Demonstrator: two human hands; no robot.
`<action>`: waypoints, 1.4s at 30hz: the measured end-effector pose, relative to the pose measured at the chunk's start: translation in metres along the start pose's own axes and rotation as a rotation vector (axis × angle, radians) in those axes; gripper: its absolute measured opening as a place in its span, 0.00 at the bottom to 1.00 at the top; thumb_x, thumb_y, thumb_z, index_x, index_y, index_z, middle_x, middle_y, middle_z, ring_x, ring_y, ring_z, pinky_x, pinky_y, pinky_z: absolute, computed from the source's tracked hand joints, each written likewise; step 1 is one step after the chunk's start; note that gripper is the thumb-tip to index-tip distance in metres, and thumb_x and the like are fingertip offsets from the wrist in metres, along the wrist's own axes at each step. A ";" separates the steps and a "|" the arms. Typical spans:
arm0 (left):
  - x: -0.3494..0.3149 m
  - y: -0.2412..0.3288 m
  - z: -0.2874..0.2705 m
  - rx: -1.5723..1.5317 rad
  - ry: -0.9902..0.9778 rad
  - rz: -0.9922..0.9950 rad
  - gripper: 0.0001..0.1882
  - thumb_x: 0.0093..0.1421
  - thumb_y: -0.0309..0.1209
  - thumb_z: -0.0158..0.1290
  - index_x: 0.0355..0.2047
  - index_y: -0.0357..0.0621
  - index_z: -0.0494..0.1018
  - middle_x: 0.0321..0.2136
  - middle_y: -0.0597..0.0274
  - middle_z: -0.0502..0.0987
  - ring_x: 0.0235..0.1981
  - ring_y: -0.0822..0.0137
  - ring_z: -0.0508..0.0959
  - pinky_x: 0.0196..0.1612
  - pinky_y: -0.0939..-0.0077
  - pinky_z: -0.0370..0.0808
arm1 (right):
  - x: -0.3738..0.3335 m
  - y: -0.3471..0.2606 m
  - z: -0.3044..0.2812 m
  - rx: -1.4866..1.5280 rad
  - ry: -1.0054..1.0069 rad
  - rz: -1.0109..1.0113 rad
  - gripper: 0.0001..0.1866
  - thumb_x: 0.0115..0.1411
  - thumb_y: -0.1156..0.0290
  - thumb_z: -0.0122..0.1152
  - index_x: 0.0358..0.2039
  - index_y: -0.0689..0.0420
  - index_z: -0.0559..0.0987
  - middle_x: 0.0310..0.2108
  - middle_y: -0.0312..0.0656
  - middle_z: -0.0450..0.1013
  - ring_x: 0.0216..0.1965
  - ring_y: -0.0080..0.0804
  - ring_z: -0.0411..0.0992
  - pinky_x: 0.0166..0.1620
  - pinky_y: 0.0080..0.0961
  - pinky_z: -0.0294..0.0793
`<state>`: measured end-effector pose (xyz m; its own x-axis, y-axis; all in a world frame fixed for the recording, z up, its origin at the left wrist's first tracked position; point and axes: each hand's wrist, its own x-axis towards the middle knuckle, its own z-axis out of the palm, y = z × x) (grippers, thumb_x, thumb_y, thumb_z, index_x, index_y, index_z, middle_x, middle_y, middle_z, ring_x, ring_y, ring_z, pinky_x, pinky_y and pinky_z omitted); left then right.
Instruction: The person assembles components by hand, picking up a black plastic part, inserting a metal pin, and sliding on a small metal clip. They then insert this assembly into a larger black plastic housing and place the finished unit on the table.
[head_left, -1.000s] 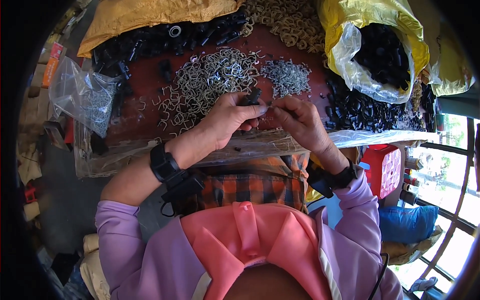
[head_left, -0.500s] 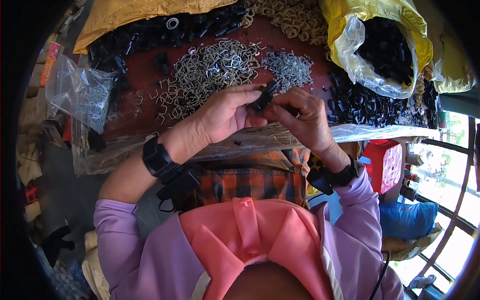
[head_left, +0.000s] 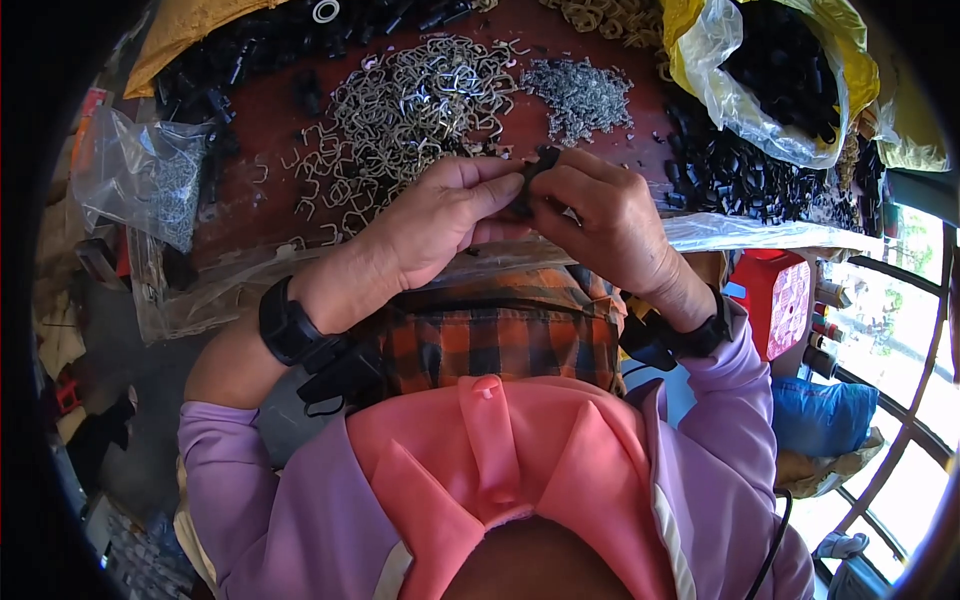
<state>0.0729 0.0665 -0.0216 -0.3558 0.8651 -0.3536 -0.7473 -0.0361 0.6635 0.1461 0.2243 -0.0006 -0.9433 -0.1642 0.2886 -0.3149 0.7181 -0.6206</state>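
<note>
Both my hands meet over the table's near edge, around a small black plastic part [head_left: 545, 158]. My left hand [head_left: 445, 215] is closed on it, thumb pressed along its left side. My right hand [head_left: 605, 212] grips it from the right with bent fingers over its top. Much of the part lies hidden behind my fingers, so I cannot tell its full shape. Just beyond my hands spread a heap of bent U-shaped metal clips [head_left: 425, 100] and a smaller pile of tiny shiny metal pieces [head_left: 577, 98].
Black plastic parts [head_left: 735, 165] are heaped at the right, below a yellow bag [head_left: 868, 75] holding more. Tan ring-like pieces [head_left: 605, 18] lie at the back. A clear bag of small metal pieces [head_left: 172, 190] sits left, and a red container [head_left: 780, 305] stands below right.
My hands have come closer together, and my right fingers now wrap over the top of the black part. The table and piles appear higher in the picture.
</note>
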 end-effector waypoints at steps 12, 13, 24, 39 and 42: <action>-0.007 -0.011 0.004 0.020 0.015 -0.078 0.13 0.56 0.30 0.43 0.40 0.37 0.65 0.34 0.63 0.69 0.34 0.74 0.70 0.40 0.81 0.69 | 0.004 -0.004 -0.004 0.135 -0.151 0.118 0.05 0.38 0.80 0.56 0.18 0.62 0.70 0.17 0.40 0.65 0.17 0.30 0.65 0.20 0.21 0.64; -0.007 -0.011 0.002 -0.005 0.018 -0.088 0.13 0.56 0.30 0.44 0.40 0.37 0.65 0.34 0.64 0.69 0.34 0.74 0.70 0.40 0.81 0.69 | 0.004 -0.003 -0.005 0.172 -0.158 0.147 0.05 0.38 0.80 0.56 0.18 0.62 0.70 0.17 0.40 0.65 0.16 0.29 0.65 0.20 0.20 0.64; -0.009 -0.012 -0.005 -0.047 -0.016 -0.139 0.15 0.55 0.28 0.44 0.42 0.36 0.63 0.36 0.57 0.70 0.37 0.67 0.72 0.41 0.78 0.70 | 0.009 -0.008 -0.004 0.088 -0.207 0.079 0.05 0.38 0.81 0.55 0.19 0.62 0.70 0.17 0.38 0.65 0.17 0.22 0.64 0.20 0.19 0.63; -0.039 0.008 -0.031 -0.266 -0.049 -0.078 0.15 0.56 0.27 0.41 0.44 0.36 0.62 0.40 0.51 0.68 0.42 0.61 0.70 0.44 0.77 0.69 | 0.041 0.005 0.003 0.408 -0.166 0.230 0.06 0.48 0.82 0.52 0.29 0.63 0.71 0.23 0.38 0.65 0.25 0.22 0.69 0.25 0.16 0.67; -0.044 0.008 -0.036 -0.267 -0.008 -0.045 0.14 0.56 0.27 0.41 0.43 0.36 0.63 0.39 0.51 0.68 0.41 0.61 0.70 0.43 0.78 0.69 | 0.053 0.008 0.010 0.244 -0.215 0.107 0.07 0.47 0.80 0.53 0.30 0.62 0.71 0.24 0.40 0.65 0.25 0.27 0.69 0.25 0.19 0.68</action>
<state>0.0626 0.0097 -0.0243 -0.3153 0.8728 -0.3726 -0.8842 -0.1276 0.4494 0.0930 0.2147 0.0025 -0.9648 -0.2539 0.0681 -0.2042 0.5604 -0.8027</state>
